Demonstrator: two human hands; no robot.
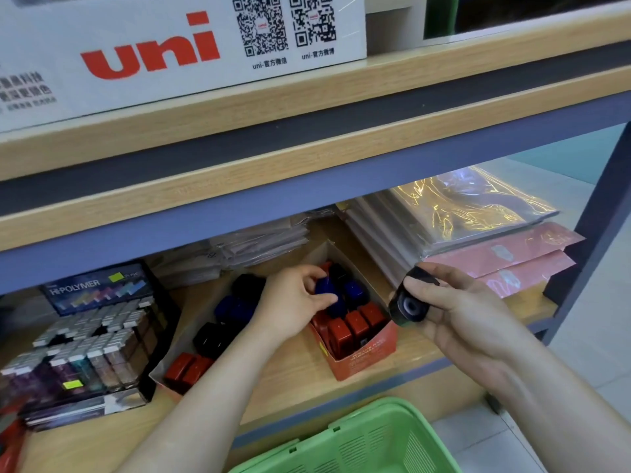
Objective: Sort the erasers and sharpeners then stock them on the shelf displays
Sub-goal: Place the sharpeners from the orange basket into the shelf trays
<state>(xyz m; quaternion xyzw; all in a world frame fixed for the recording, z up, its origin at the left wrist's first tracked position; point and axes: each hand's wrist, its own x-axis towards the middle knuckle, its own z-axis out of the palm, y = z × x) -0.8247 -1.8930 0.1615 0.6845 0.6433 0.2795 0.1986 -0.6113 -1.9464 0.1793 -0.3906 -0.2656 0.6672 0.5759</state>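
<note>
Green basket (358, 442) fills the bottom of the view, below the front edge of the lower shelf (300, 373).

On that shelf, near the middle of the front edge, stands an orange box (362, 358), open at the top. A row of red sharpeners (355, 327) stands upright along its near end, with blue and black ones packed behind them. The left hand (293, 302) reaches into this box from the left; its thumb and curled fingers pinch a blue sharpener (326, 290) that lies among the others.

The right hand (457, 312) is raised just to the right of the orange box, off the shelf board. Its fingers and thumb are curled round a black sharpener (408, 303), whose round hole faces the camera.

Just left of the orange box lies a pale open tray (160, 365) holding more black, blue and red sharpeners loosely. Farther toward the left end of the shelf stands a dark display case of pencil leads (92, 336).

At the right end of the shelf sits a stack of plastic-wrapped sheets (471, 213) with pink packs (519, 264) beneath it. A white box (153, 52) printed with red letters stands on the upper shelf.
</note>
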